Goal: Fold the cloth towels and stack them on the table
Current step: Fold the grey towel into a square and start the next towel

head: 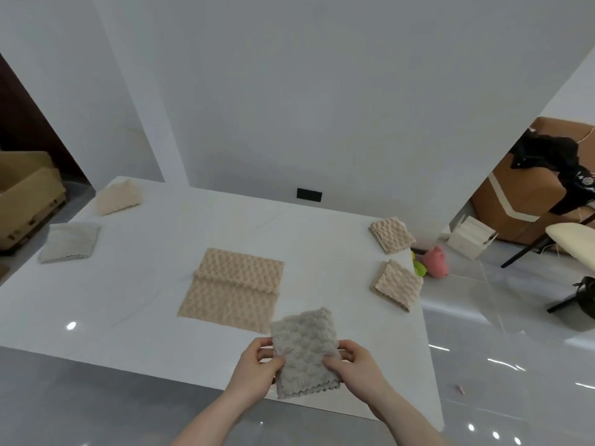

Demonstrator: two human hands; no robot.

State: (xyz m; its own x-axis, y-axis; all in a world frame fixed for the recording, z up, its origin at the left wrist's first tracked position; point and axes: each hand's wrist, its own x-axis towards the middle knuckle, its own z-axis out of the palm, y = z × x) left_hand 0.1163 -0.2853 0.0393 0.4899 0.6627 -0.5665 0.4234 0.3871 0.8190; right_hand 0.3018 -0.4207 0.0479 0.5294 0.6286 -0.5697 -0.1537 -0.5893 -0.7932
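Two sets of fingers (276,362) are pinching a folded grey towel (304,350), the left hand (256,370) and right hand (355,370) gripping its opposite edges just above the near edge of the white surface (145,300). Beyond it a beige towel (233,289) is lying half folded, and two folded beige towels (396,284) are sitting apart toward the right. If either pinch is loosening, I'd guess the folds are springing open or the towel is sliding off the near edge
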